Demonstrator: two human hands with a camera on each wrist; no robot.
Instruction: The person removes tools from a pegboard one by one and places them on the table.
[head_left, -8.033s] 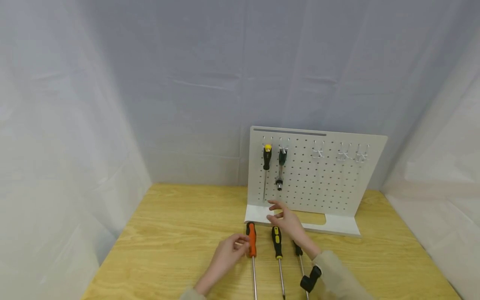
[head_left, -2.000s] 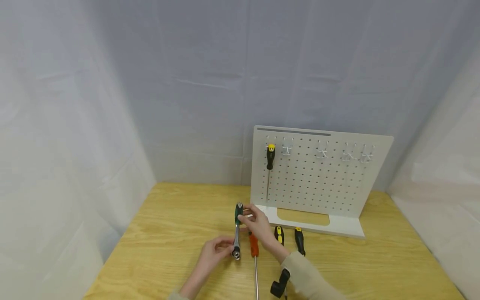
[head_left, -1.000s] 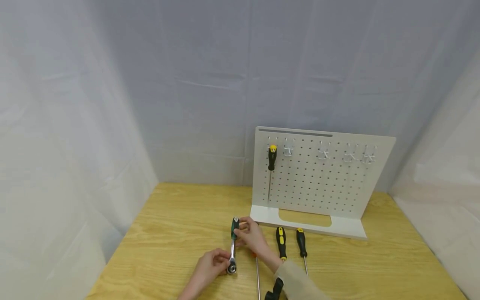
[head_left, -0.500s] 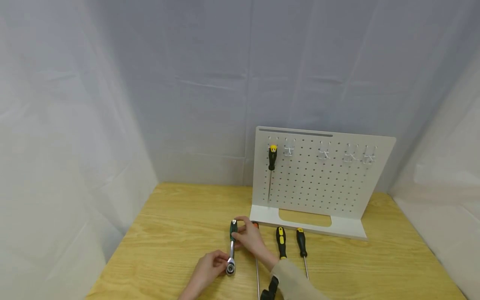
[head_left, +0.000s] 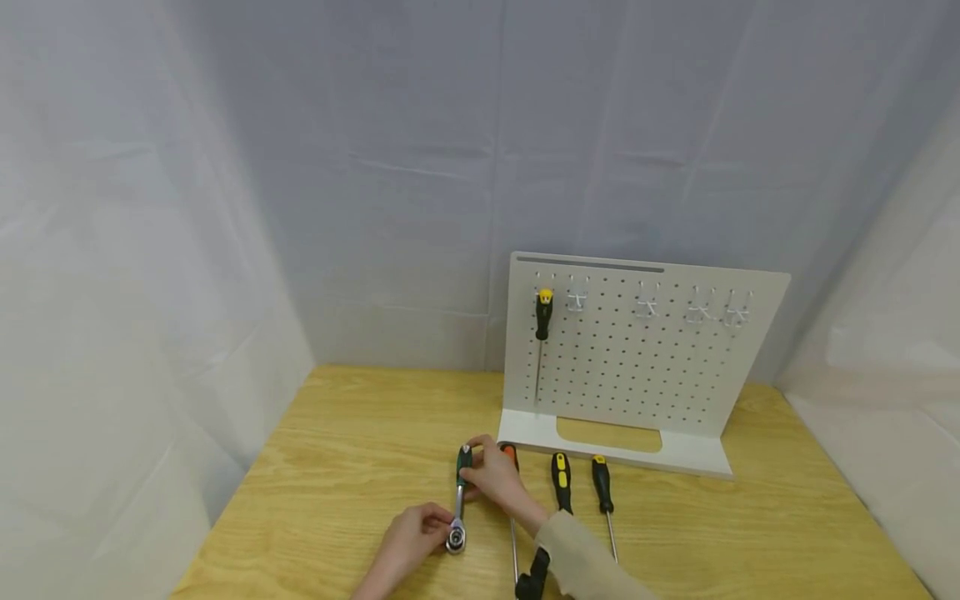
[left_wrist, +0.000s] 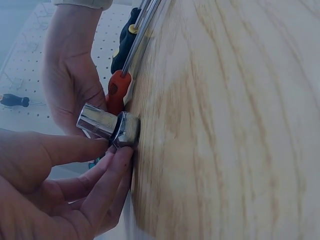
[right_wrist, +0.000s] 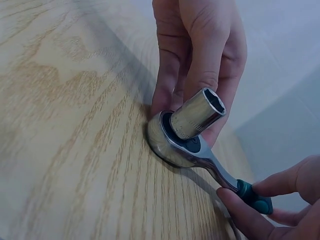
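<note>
A ratchet wrench with a green and black handle lies at the wood surface, its chrome socket pointing up. My left hand pinches its head between thumb and fingers; the left wrist view shows the fingertips close under the socket. My right hand pinches the green handle from the right side. Just right of that hand lies an orange-handled screwdriver, partly hidden by the right hand in the head view.
A white pegboard stands behind, with one yellow-topped screwdriver hanging at its left and several bare hooks. Two black-and-yellow screwdrivers, one near and one farther right, lie on the wooden table.
Eight seconds ago the ratchet wrench hung on the pegboard's second hook. It has come down, leaving that hook bare, and both hands have lowered it to the table, shifting slightly left.
</note>
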